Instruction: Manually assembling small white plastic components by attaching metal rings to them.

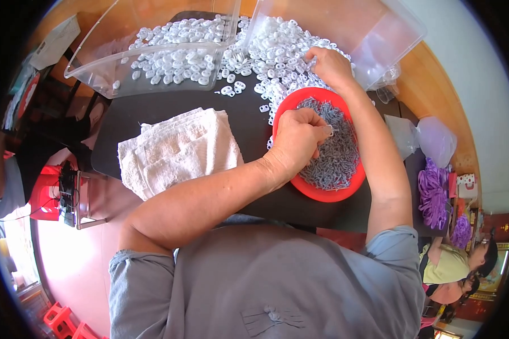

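Here the left grip (297, 134) pinches a small white piece (331, 134) above the red bowl (327, 196) of grey screws (338, 164), while the right grip (332, 69), its closure hard to tell, meets the white pile (283, 51) on the dark surface (251, 121).

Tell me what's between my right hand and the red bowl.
Loose white pieces lie between your right hand and the red bowl, as the head view shows.

white pieces (283, 51) lie heaped beside slim grey pieces (336, 164).
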Demonstrator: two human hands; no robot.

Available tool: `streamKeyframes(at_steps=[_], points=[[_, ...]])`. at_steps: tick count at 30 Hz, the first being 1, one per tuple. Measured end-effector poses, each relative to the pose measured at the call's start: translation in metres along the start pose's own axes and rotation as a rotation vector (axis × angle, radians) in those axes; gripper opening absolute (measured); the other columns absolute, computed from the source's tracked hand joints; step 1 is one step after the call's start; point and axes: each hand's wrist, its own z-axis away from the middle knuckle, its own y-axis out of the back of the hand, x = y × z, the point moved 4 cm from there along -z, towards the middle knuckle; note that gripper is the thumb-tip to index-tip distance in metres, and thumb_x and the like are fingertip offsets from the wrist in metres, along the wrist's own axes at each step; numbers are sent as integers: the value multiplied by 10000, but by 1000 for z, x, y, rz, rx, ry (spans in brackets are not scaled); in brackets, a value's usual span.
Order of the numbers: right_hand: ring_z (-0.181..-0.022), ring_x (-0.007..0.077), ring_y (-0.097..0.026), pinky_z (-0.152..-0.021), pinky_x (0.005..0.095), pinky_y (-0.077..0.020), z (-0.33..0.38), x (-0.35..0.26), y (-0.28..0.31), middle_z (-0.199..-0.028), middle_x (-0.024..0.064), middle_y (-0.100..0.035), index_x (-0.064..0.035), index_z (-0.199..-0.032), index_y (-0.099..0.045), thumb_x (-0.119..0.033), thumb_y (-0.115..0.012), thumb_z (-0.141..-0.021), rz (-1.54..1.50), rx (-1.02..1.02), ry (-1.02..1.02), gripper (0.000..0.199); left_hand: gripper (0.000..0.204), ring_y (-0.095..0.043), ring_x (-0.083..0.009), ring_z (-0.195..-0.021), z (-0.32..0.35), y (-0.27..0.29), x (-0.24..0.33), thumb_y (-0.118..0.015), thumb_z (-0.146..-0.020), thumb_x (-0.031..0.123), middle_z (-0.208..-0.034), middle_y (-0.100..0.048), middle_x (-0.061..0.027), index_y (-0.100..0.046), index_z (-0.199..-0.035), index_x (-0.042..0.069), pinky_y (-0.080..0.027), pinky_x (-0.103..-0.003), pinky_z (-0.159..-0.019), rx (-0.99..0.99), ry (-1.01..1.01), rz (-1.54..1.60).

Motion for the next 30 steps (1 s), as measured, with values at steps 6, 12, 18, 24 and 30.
streamKeyframes(at_steps=[6, 12, 18, 24, 30], points=[[-986, 273, -630, -819, 405, -483, 1, -35, 4, -1137, 89, -614, -234, -1141, -643, -326, -603, -880, -41, 157, 41, 280, 86, -510, -84, -476, 0, -1, 0, -626, -855, 79, -632, -557, -23, -596, -812, 11, -360, -222, -364, 3, 6, -26], [-958, 271, -625, -805, 386, -481, -6, -32, -13, -1047, 53, -617, -206, -1081, -673, -328, -604, -873, -59, 11, 98, 251, 94, -509, -90, -475, 0, -2, 0, -627, -853, 81, -629, -555, -27, -594, -811, 3, -359, -229, -363, -3, 3, 1], [-783, 201, -616, -730, 321, -472, 4, -19, 5, -900, 37, -626, -117, -945, -702, -198, -652, -828, -275, 185, 156, 151, 92, -513, -93, -481, 1, -1, -2, -630, -850, 81, -634, -552, -26, -595, -813, 5, -361, -232, -363, -16, -6, -11], [-669, 101, -562, -635, 240, -442, 40, -19, 27, -777, 17, -629, 15, -876, -662, -107, -674, -827, -992, 41, 5, 132, 79, -520, -101, -475, 1, 0, -1, -634, -845, 71, -627, -561, -34, -602, -812, 7, -358, -229, -365, 2, 6, -1], [-711, 171, -625, -658, 294, -471, 49, 8, 25, -812, 68, -671, -39, -929, -668, -109, -669, -805, -575, 164, -23, 143, 95, -507, -103, -450, -3, -1, -6, -639, -820, 89, -634, -548, -30, -598, -792, 8, -372, -248, -371, -17, -6, -9]])
